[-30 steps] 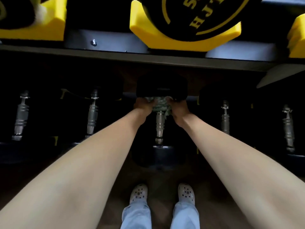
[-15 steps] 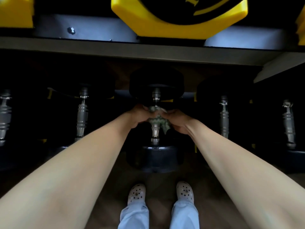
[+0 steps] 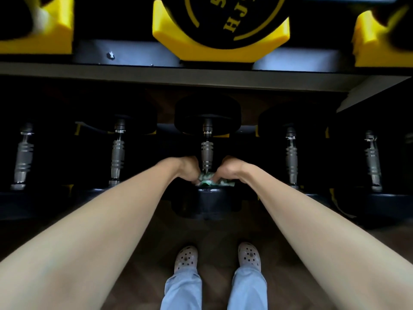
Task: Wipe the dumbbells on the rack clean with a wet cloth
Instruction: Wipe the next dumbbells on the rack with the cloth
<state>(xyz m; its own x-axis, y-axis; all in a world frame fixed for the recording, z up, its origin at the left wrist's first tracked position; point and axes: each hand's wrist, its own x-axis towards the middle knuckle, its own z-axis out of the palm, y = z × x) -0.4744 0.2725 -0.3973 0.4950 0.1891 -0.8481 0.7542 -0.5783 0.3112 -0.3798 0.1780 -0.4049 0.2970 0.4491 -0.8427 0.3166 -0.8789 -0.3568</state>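
A black dumbbell with a ribbed steel handle (image 3: 207, 153) lies on the lower shelf of the rack, straight ahead of me. A green and white cloth (image 3: 210, 178) is wrapped around the near end of that handle, just above the near black head (image 3: 206, 203). My left hand (image 3: 189, 167) and my right hand (image 3: 225, 168) both grip the cloth from either side of the handle. The fingers are partly hidden under the wrists.
More dumbbells lie on the lower shelf at left (image 3: 117, 156) and right (image 3: 291, 157). The upper shelf beam (image 3: 156, 73) juts out overhead, carrying yellow cradles (image 3: 169, 36) and a large black dumbbell head. My feet in pale clogs (image 3: 185, 257) stand on a dark wood floor.
Both hands slid the cloth along the handle toward me, from the far head down to the near head. The far part of the handle is now bare.
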